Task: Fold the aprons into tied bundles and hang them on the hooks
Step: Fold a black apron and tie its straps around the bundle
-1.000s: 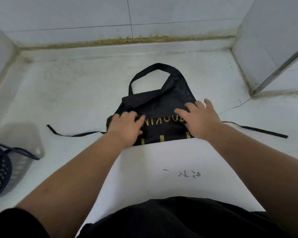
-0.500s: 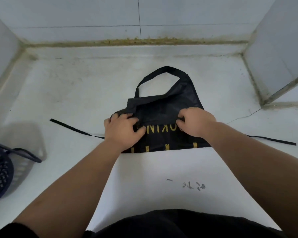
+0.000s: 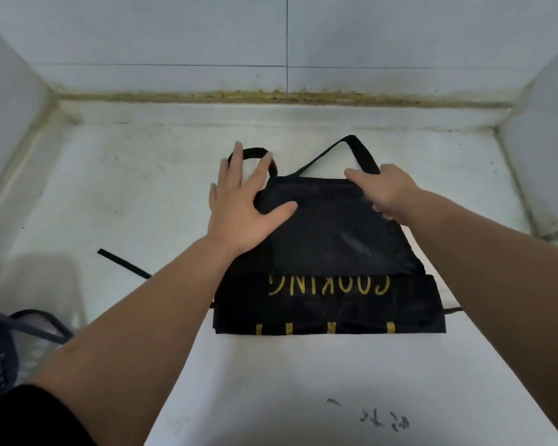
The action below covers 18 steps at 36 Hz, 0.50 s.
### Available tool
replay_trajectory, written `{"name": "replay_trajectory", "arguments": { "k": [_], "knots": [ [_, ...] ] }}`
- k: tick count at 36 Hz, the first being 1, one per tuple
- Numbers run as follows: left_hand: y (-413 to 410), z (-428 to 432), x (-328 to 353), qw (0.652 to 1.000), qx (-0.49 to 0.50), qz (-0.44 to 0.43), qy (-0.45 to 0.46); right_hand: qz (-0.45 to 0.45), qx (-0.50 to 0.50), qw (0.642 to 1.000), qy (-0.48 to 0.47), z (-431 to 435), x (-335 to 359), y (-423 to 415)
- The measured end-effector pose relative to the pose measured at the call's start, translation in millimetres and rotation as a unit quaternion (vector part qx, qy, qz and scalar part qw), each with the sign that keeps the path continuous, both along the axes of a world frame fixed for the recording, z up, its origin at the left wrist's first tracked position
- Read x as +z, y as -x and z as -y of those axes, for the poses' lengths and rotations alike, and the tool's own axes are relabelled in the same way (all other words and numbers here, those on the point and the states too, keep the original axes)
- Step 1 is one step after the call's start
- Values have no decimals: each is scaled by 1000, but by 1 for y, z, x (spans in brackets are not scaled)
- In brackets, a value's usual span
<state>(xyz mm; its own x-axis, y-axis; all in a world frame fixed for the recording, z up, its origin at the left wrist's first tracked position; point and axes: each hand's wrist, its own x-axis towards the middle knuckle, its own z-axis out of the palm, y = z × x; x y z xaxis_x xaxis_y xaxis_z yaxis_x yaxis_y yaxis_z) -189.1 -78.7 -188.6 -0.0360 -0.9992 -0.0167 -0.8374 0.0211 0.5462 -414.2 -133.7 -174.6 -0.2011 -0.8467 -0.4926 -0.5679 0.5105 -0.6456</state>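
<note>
I see a white counter with a black apron part-folded at its middle (gold COOKING print upside down to me). My left hand lies flat on the bib's left corner, fingers spread. My right hand grips the right corner, fingers curled. The neck strap loops beyond.

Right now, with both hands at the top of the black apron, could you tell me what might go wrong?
1. The neck strap lies loose beyond the bib, partly under the left hand; folded in like that, it could bunch.
2. The waist tie trails sideways under the left forearm; it may get dragged or trapped in the fold.
3. The right hand grips the apron at its top corner; tugging could open the unheld lower fold.
</note>
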Motion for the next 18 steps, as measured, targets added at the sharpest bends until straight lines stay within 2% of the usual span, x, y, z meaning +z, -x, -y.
{"name": "replay_trajectory", "arguments": {
  "k": [2,5,8,11,14,16,18],
  "knots": [
    [1,12,0,998,-26,22,43,2,17,1000,-18,7,-3,2],
    [3,23,-5,993,3,100,57,-77,62,995,22,12,-10,4],
    [6,21,-14,990,62,122,21,-107,93,988,55,7,-18,5],
    [11,5,-22,990,50,128,-4,-114,146,981,53,-9,-21,5],
    [13,-15,-24,988,108,106,-27,-143,185,969,74,-29,-23,6],
    [10,-26,-26,983,146,93,-67,-183,196,960,87,-42,-24,8],
    [7,-44,-24,976,144,114,-114,-211,230,948,63,-64,-21,8]
  ]
}}
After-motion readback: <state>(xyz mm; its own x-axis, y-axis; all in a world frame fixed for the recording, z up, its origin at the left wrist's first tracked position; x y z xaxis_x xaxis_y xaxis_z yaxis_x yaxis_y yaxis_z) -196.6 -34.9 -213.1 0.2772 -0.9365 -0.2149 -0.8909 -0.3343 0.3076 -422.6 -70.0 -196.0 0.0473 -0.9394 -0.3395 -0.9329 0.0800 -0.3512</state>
